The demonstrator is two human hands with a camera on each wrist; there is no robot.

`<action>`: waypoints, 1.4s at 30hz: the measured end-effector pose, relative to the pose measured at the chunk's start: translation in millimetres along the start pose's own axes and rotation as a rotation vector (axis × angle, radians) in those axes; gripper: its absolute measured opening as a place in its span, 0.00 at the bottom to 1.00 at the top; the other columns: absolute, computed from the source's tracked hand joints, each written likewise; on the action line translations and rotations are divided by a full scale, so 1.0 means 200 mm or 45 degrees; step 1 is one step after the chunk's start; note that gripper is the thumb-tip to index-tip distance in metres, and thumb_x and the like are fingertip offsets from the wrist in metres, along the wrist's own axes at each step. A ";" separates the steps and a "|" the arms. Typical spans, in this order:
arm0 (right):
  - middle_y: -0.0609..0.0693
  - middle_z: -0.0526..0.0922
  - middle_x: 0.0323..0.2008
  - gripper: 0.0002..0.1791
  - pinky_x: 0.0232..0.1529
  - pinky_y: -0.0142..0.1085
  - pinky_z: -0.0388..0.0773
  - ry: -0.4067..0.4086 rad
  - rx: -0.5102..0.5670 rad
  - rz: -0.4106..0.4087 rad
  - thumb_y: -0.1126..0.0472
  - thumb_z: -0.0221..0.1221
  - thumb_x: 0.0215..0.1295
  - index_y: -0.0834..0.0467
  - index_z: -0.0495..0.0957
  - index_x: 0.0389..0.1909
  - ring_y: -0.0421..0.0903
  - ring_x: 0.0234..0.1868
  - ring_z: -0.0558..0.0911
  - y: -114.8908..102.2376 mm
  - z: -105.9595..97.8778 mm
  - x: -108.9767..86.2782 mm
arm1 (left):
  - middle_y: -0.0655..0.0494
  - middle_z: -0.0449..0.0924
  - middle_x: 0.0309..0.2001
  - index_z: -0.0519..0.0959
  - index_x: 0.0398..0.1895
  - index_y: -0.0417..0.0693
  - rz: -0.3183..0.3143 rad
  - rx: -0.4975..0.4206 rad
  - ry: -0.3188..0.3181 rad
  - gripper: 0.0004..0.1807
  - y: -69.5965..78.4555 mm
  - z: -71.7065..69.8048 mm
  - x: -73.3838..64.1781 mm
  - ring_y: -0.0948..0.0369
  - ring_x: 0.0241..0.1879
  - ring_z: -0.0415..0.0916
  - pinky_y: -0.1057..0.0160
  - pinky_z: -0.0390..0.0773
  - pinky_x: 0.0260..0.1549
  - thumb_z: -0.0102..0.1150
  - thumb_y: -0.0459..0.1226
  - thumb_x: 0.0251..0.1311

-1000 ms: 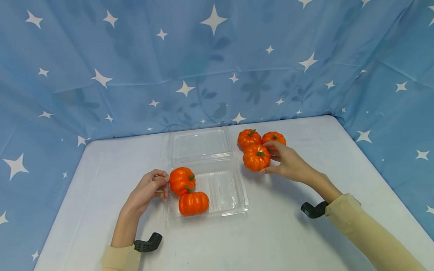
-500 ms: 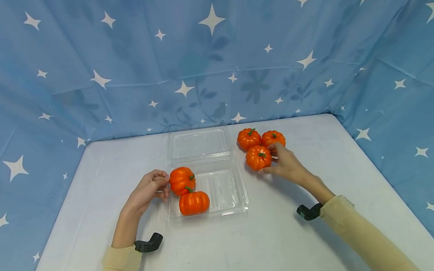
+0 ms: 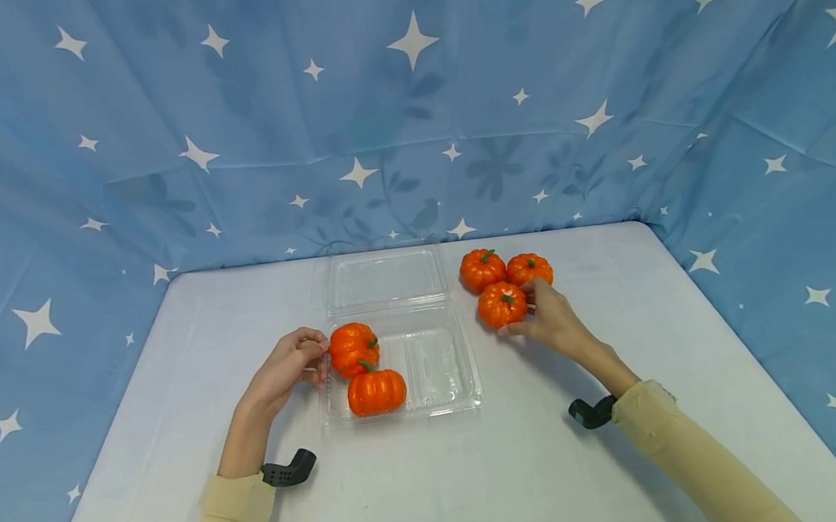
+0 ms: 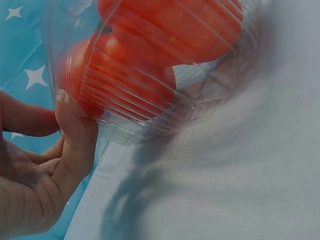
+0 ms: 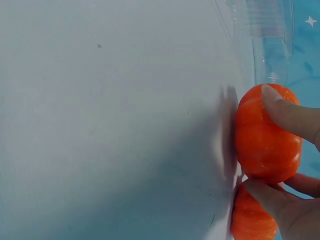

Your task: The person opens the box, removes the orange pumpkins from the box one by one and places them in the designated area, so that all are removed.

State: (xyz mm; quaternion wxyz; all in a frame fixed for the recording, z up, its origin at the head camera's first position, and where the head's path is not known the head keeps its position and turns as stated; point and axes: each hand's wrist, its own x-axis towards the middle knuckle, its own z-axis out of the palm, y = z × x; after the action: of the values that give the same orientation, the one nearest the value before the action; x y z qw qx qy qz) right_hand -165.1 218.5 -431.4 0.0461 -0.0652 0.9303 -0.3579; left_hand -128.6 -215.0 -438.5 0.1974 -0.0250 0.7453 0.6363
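Note:
My left hand (image 3: 290,367) pinches the left rim of a clear plastic clamshell box (image 3: 434,370), thumb and fingertips on its edge in the left wrist view. Inside its base, on the left, are two small orange pumpkins: one (image 3: 352,349) at the back lies tipped with its stem to the right, the other (image 3: 377,394) in front has its stem pointing back. To the right of the box, my right hand (image 3: 552,317) holds a third pumpkin (image 5: 265,142) between thumb and fingers, its green stem up. The right wrist view shows the thumb on one side and fingers on the other.
Two more pumpkins, one on the left (image 3: 481,270) and one on the right (image 3: 529,268), sit just behind the held one. The clamshell's lid (image 3: 387,280) lies folded back toward the blue star-patterned curtain (image 3: 354,122) around the white table (image 3: 429,481).
My right hand and the pumpkin in it have shifted slightly right, closer in front of the two other pumpkins. My left hand and the box have stayed put.

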 end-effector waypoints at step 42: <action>0.74 0.66 0.70 0.50 0.66 0.60 0.73 -0.034 -0.112 0.091 0.60 0.72 0.61 0.75 0.53 0.75 0.70 0.68 0.72 -0.04 0.01 -0.03 | 0.50 0.74 0.27 0.65 0.53 0.29 0.020 -0.011 -0.010 0.12 0.00 0.00 -0.01 0.60 0.22 0.73 0.65 0.81 0.23 0.44 0.31 0.75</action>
State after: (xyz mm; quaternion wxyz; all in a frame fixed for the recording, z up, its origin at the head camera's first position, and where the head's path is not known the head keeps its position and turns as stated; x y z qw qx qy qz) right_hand -158.3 211.5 -427.0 0.0685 -0.0386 0.9462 -0.3138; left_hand -127.5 -215.6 -438.4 0.1950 -0.0175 0.7421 0.6411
